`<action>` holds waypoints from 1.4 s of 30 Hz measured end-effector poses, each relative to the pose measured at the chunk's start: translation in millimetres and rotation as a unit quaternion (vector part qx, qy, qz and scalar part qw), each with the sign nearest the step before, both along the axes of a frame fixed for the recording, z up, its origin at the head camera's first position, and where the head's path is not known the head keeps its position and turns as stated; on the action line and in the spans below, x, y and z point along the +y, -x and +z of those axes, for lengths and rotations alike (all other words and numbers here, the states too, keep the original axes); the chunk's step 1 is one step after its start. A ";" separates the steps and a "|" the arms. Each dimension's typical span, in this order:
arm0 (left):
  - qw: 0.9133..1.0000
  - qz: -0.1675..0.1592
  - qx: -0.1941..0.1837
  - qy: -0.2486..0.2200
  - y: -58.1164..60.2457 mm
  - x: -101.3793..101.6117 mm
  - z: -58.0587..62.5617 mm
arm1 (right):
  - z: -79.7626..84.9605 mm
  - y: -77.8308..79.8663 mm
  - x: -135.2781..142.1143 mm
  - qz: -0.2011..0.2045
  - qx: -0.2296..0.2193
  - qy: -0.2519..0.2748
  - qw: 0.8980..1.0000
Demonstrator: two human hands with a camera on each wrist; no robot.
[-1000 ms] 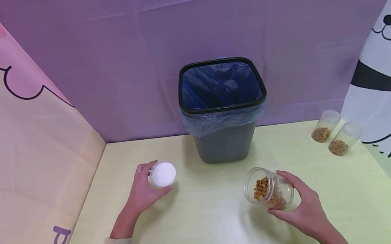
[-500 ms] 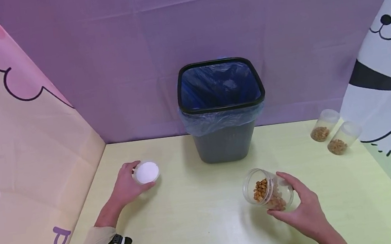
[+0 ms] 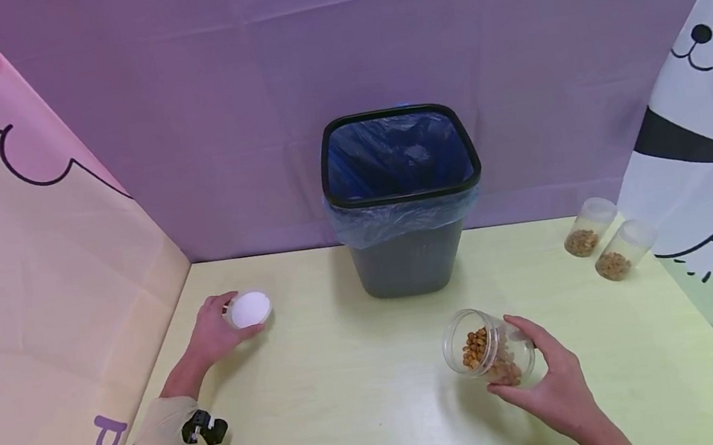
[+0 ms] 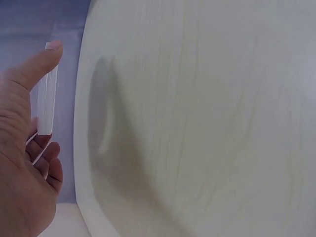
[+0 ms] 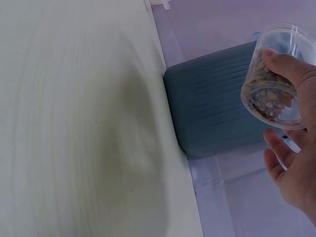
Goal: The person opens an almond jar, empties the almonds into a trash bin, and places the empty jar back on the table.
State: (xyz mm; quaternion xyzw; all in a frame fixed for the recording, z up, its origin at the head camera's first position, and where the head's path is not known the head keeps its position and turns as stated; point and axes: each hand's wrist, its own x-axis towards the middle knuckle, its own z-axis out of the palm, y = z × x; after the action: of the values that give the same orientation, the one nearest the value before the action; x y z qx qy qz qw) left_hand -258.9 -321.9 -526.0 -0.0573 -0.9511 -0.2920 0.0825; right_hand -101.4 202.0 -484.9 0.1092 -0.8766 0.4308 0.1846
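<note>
In the head view my left hand (image 3: 214, 333) holds a round white lid (image 3: 251, 309) by its edge, over the left part of the table. The left wrist view shows this lid (image 4: 47, 96) edge-on between thumb and fingers, with its shadow on the tabletop. My right hand (image 3: 550, 377) grips a clear jar (image 3: 520, 347) tilted with its uncovered mouth to the left. Small brown nut-like pieces (image 3: 476, 347) lie along the jar's lower side. From the right wrist, the thumb presses the jar wall (image 5: 276, 42) and the jar hangs above the table.
A grey bin (image 3: 407, 265) with a black rim and blue liner stands at the back middle of the pale table (image 3: 355, 418). Two clear jars with brown bits, a rear jar (image 3: 590, 225) and a nearer jar (image 3: 626, 249), stand at the back right. Printed cloth walls enclose three sides.
My left hand has moved left and slightly back, carrying the white lid away from the jar. My right hand and the tilted jar have stayed nearly still.
</note>
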 end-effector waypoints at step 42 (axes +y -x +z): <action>0.998 -0.014 -0.039 0.053 5.2 13.2 -25.3 | -6.7 0.2 -2.3 -0.005 -0.012 -0.014 1.000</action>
State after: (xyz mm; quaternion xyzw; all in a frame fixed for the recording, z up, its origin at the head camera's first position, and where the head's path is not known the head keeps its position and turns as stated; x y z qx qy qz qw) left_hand -264.0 -308.7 -551.3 -0.0631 -0.9668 -0.2446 0.0382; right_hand -101.6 199.7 -491.6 0.1018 -0.8854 0.4187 0.1744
